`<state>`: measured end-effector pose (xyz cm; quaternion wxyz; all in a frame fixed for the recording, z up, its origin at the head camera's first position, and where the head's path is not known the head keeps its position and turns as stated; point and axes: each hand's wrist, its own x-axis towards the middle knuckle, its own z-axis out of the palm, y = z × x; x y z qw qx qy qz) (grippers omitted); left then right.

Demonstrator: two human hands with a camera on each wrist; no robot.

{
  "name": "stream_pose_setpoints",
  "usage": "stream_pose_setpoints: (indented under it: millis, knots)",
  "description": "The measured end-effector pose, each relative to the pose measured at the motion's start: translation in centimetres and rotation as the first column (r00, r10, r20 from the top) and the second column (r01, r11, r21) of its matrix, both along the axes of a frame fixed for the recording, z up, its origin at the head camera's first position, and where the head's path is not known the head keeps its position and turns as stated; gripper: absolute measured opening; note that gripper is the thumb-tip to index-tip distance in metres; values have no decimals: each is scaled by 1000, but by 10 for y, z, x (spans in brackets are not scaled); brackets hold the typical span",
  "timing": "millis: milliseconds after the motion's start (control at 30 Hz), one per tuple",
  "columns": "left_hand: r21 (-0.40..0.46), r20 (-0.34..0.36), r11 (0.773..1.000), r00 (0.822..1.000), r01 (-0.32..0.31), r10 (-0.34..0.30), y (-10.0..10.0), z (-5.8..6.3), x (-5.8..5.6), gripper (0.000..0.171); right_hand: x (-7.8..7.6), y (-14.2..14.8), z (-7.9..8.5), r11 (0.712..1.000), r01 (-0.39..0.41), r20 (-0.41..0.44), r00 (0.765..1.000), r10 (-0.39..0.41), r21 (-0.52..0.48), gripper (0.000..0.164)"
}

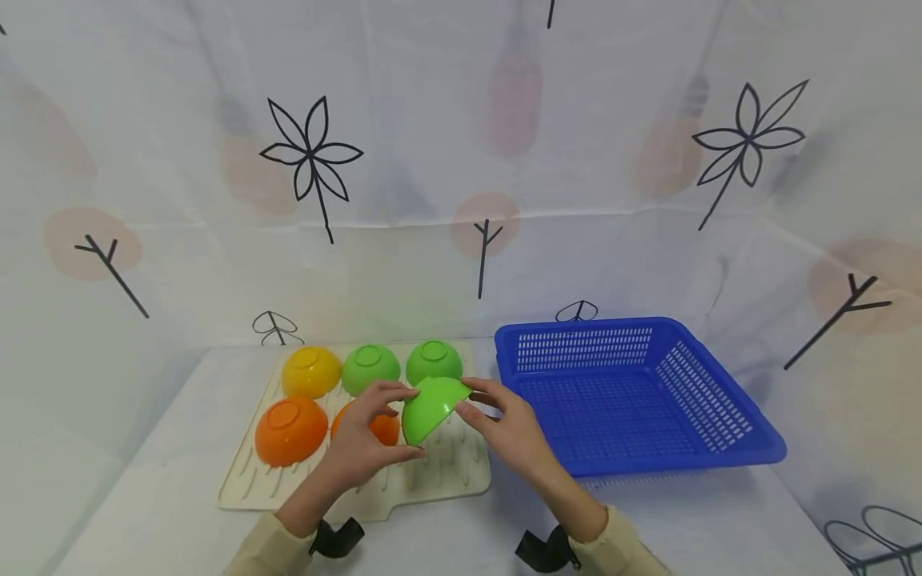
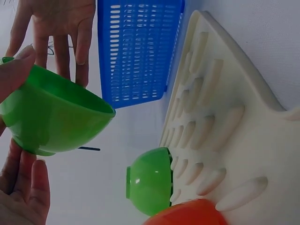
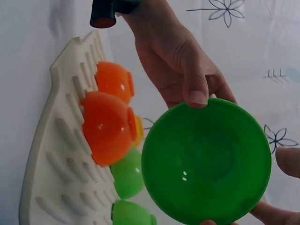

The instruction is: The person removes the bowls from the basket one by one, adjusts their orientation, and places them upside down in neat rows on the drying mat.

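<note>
A tilted green bowl point(image 1: 435, 404) is held up over the front right of the cream drying rack point(image 1: 450, 478). My left hand point(image 1: 360, 442) grips it, thumb at the rim and fingers on the outside near the foot. From the other side my right hand point(image 1: 517, 430) pinches the rim at its edge; the right wrist view shows the bowl's hollow inside point(image 3: 206, 157). Upside down on the rack stand a yellow bowl point(image 1: 311, 372), two more green bowls point(image 1: 370, 368) point(image 1: 434, 363) and an orange bowl point(image 1: 291, 432). A second orange bowl point(image 1: 386, 430) is partly hidden behind my left hand.
To the right of the rack sits a blue perforated basket point(image 1: 749, 428) on the white-covered table point(image 1: 166, 488). Upright prongs cover the rack. A printed white cloth point(image 1: 425, 160) hangs behind everything. Black straps point(image 1: 337, 539) circle the wrists.
</note>
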<state>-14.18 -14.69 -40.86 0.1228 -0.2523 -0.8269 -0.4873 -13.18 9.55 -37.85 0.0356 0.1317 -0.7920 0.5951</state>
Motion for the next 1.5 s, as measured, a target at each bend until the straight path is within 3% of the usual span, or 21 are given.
stream_pose_setpoints:
  millis: [333,500,767,1033,1333,1500]
  knots:
    - [-6,-73,1000,997,-14,14,3,3,2,75,-1,-3,-6,998,-2,15,1000,3,-68,50]
    - [29,-75,999,997,23,-21,4,1,1,80,-1,-3,-6,995,-15,17,1000,17,-99,47]
    - [81,21,990,993,112,-114,6,-1,0,102,0,-3,-4,985,-78,11,997,81,-152,43]
    - [122,124,978,975,169,-184,8,-3,1,109,1,0,-5,967,-180,-39,984,176,-178,46]
    - [130,184,981,969,141,-164,9,-1,2,107,-1,1,-3,951,-239,-69,971,230,-195,49]
    - [142,210,982,966,124,-152,10,1,3,104,-1,2,-7,962,-219,-118,972,201,-165,48]
